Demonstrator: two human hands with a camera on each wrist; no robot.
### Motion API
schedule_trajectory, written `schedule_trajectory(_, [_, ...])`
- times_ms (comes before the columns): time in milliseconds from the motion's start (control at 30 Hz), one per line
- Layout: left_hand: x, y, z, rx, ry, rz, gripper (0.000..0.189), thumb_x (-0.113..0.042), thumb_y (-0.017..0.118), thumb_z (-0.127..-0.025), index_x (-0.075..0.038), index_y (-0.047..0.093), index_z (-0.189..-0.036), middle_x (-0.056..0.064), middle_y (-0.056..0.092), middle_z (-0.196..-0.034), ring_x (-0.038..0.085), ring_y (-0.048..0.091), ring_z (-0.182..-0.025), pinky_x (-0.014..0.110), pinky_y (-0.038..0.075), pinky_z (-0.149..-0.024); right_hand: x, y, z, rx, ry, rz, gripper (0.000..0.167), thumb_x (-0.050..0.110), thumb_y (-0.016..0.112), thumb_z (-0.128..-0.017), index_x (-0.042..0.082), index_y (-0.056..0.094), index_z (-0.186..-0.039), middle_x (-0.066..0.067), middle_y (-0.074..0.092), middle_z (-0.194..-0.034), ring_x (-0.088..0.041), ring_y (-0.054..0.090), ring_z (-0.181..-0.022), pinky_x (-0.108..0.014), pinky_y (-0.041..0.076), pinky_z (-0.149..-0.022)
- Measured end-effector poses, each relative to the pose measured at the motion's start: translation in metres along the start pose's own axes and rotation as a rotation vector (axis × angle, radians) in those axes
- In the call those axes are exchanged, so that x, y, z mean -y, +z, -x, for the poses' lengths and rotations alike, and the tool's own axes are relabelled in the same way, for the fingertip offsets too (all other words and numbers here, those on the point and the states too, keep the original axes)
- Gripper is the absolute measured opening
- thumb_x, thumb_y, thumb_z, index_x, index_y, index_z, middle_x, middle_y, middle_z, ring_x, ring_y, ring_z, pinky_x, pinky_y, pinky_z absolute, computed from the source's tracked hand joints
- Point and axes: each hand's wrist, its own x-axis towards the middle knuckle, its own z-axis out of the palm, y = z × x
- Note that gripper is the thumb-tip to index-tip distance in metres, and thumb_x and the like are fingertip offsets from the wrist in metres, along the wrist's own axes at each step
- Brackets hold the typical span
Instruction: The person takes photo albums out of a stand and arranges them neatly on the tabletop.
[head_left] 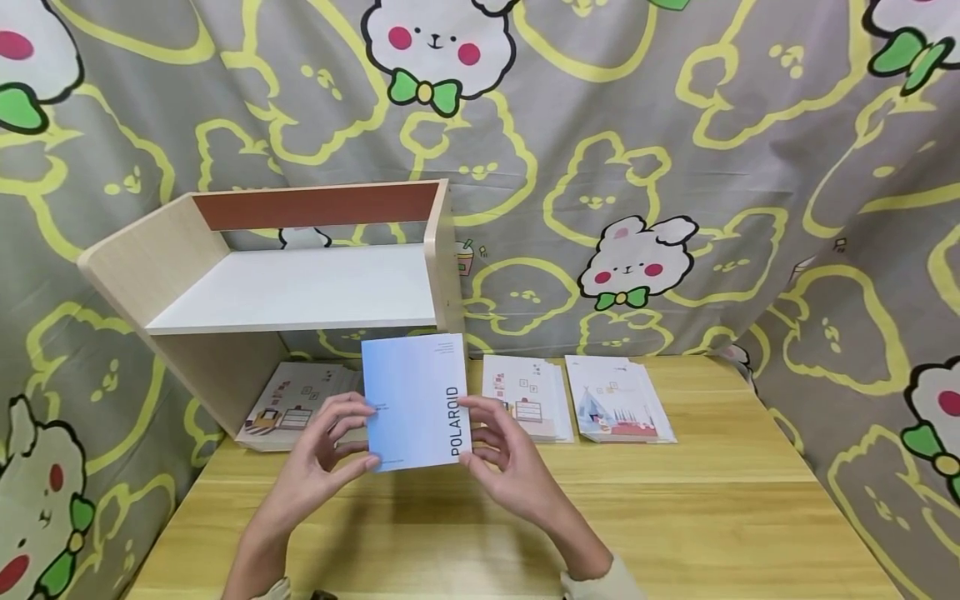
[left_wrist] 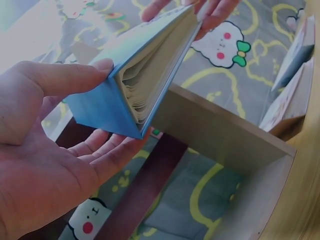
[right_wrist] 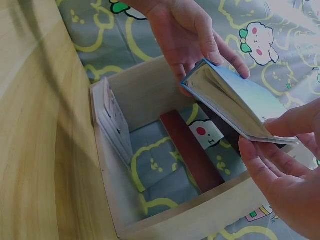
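Both hands hold up a small photo album (head_left: 412, 400) with a pale blue cover marked POLAROID. In the head view its cover faces me, upright and slightly tilted, in front of the shelf. The left hand (head_left: 330, 442) grips its left edge, thumb near the lower corner and fingers behind. At the right edge, the right hand (head_left: 510, 458) pinches it between thumb and fingers. Cream page edges show between the covers of the album (left_wrist: 137, 95) in the left wrist view. The right wrist view shows the right hand (right_wrist: 290, 155) at one corner, thumb on the cover.
A wooden shelf unit (head_left: 330, 287) with a white board stands at the back left of the wooden table (head_left: 660, 533). Illustrated booklets (head_left: 288, 404) lie in its lower space. Two more piles, a middle pile (head_left: 521, 400) and a right pile (head_left: 618, 400), lie beside it. Patterned cloth hangs around.
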Motion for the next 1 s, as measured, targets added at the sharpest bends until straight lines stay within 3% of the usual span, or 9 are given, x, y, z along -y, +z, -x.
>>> schedule_trajectory(600, [-0.004, 0.016, -0.012, 0.015, 0.048, 0.016, 0.057, 0.017, 0.073, -0.085, 0.002, 0.055, -0.136, 0.021, 0.035, -0.145, 0.024, 0.055, -0.124, 0.036, 0.058, -0.093, 0.004, -0.016, 0.009, -0.040, -0.038, 0.044, 0.068, -0.010, 0.070, -0.089, 0.023, 0.051, -0.145, -0.013, 0.059, -0.135, -0.029, 0.064, -0.115, -0.041, 0.057, -0.096])
schedule_trajectory(1000, [-0.006, 0.030, -0.022, 0.008, 0.054, 0.037, 0.057, 0.014, 0.074, -0.085, 0.001, 0.057, -0.137, 0.020, 0.037, -0.144, 0.026, 0.054, -0.122, 0.038, 0.058, -0.093, 0.005, -0.033, 0.012, -0.042, -0.114, 0.062, 0.064, -0.015, 0.063, -0.091, 0.015, 0.050, -0.146, -0.018, 0.060, -0.132, -0.030, 0.065, -0.112, -0.038, 0.058, -0.092])
